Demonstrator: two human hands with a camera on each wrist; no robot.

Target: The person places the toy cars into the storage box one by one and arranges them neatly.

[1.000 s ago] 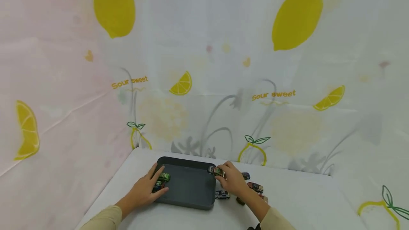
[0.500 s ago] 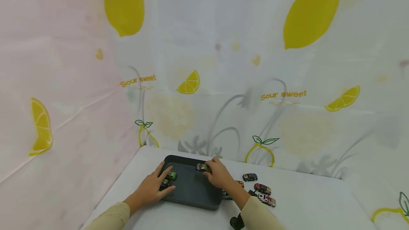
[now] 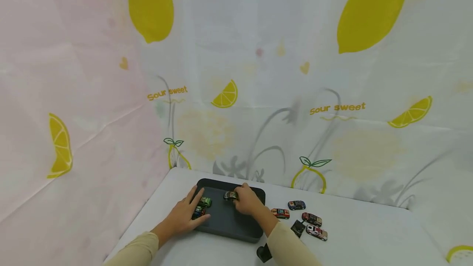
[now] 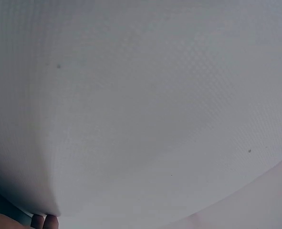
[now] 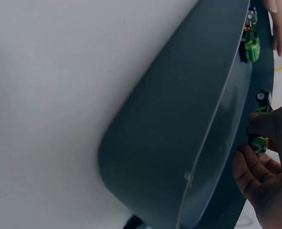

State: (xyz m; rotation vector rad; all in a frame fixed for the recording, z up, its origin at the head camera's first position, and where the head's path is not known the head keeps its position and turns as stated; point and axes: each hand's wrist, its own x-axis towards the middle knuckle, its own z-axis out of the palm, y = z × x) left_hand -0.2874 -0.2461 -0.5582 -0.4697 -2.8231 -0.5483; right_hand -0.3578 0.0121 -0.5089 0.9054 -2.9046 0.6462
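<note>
My right hand (image 3: 246, 201) pinches a small dark toy car (image 3: 230, 195) with green markings, over the back middle of a dark grey tray (image 3: 229, 225). In the right wrist view, thumb and fingers close around the held toy car (image 5: 263, 98) from the side. My left hand (image 3: 182, 215) rests with spread, straight fingers over the tray's left edge. Beside its fingers, a green toy car (image 3: 205, 202) and a darker blue-and-red toy car (image 3: 198, 212) sit inside the tray. The left wrist view shows mostly white cloth, with fingertips (image 4: 45, 222) at the bottom left.
Right of the tray, on the white table, lie an orange-red toy car (image 3: 280, 213), a blue one (image 3: 297, 205), a dark red one (image 3: 312, 218) and a white-and-red one (image 3: 316, 232). A lemon-printed cloth (image 3: 273, 93) hangs behind the table.
My right hand has carried the toy car leftward from the tray's right rim to over its back middle. The left hand keeps its place on the left edge. The head view has shifted slightly.
</note>
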